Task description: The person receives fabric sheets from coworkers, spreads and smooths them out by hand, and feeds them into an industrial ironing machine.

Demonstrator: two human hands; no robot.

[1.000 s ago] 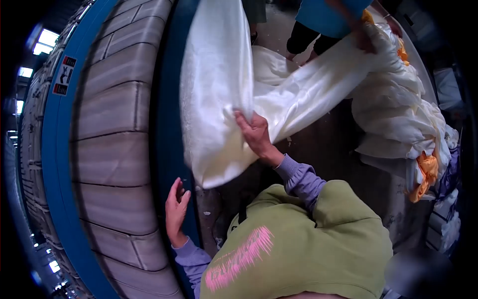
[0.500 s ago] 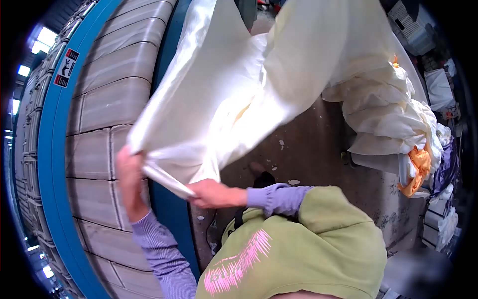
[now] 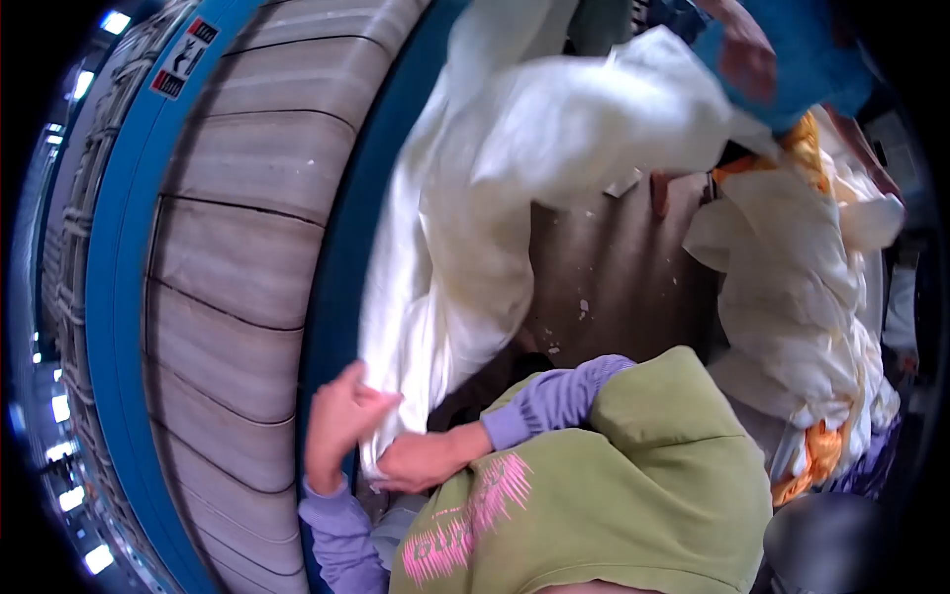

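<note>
A long white cloth (image 3: 475, 238) hangs in loose folds in front of me, running from my hands to the far side. My right hand (image 3: 421, 461) is closed round its gathered near end, close to my body. Just left of it, my left hand (image 3: 344, 418) lies at the cloth's edge with its fingers bent over the fabric; its fingertips are partly hidden. The cloth's far part is blurred and rises toward another person in blue clothing (image 3: 802, 54), whose blurred hand (image 3: 747, 64) is above the cloth.
A machine with a broad padded grey belt (image 3: 237, 257) and a blue frame (image 3: 129, 267) runs along my left. At right is a heap of white cloth (image 3: 792, 297) with orange fabric (image 3: 816, 460). Brown floor (image 3: 604, 267) with small scraps lies between.
Both my hands have moved down and closer together, nearer my body, drawing the cloth along. The view has shifted, and the person in blue now shows at the far right.
</note>
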